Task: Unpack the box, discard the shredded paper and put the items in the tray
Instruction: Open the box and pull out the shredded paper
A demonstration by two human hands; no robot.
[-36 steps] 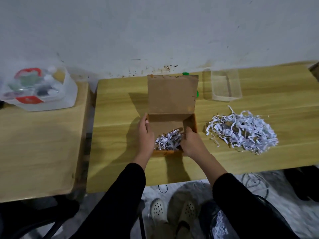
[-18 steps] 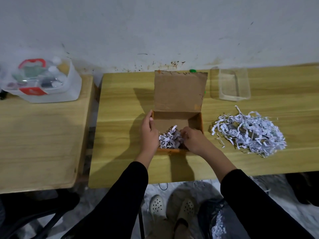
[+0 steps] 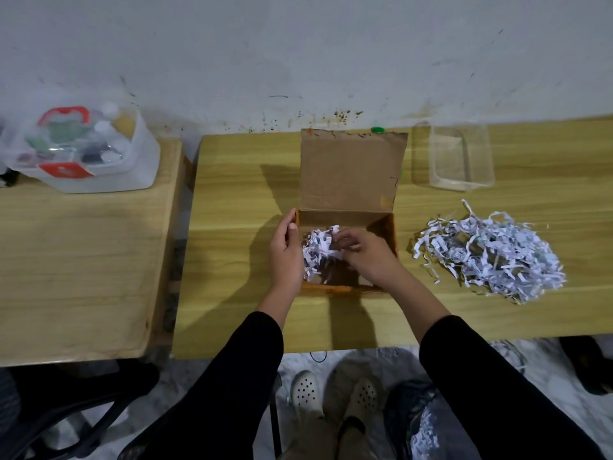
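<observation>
A brown cardboard box [image 3: 351, 180] stands open on the middle table, its lid upright at the back. White shredded paper [image 3: 318, 250] fills the left part of its inside. My left hand [image 3: 287, 252] holds the box's left wall, thumb over the rim. My right hand [image 3: 365, 257] reaches into the box with its fingers closed on a clump of that paper. A larger heap of shredded paper [image 3: 491, 257] lies on the table to the right. A clear plastic tray [image 3: 461, 157] stands behind the heap. Whatever lies under the paper is hidden.
A white lidded container [image 3: 89, 151] with a red handle sits on the left table [image 3: 76, 254]. A narrow gap separates the two tables. A small green object [image 3: 377, 129] peeks over the lid. A dark bag [image 3: 418, 423] with paper shreds sits on the floor by my feet.
My right hand has gone from the box's near right corner into the box and closed on the shredded paper. My left hand stays on the left wall.
</observation>
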